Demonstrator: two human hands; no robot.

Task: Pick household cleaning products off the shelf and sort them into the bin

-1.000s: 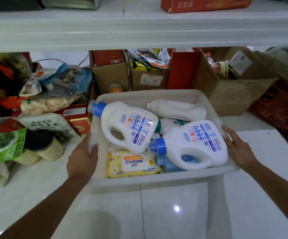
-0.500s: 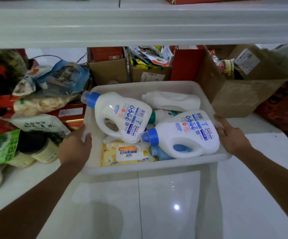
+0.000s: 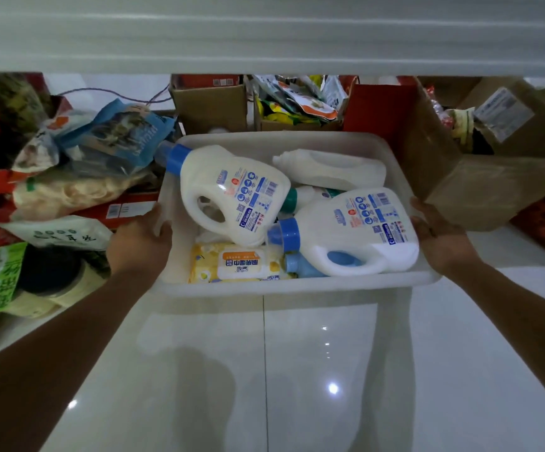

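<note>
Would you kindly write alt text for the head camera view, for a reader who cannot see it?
A left hand and a right hand grip opposite sides of a white bin below a shelf. Inside lie one blue-capped jug, a second jug, a plain white bottle and a yellow wipes pack.

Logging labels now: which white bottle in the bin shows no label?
The plain all-white bottle at the bin's far end. The blue-capped left jug and right jug show printed labels; the green-capped bottle is mostly hidden.
</note>
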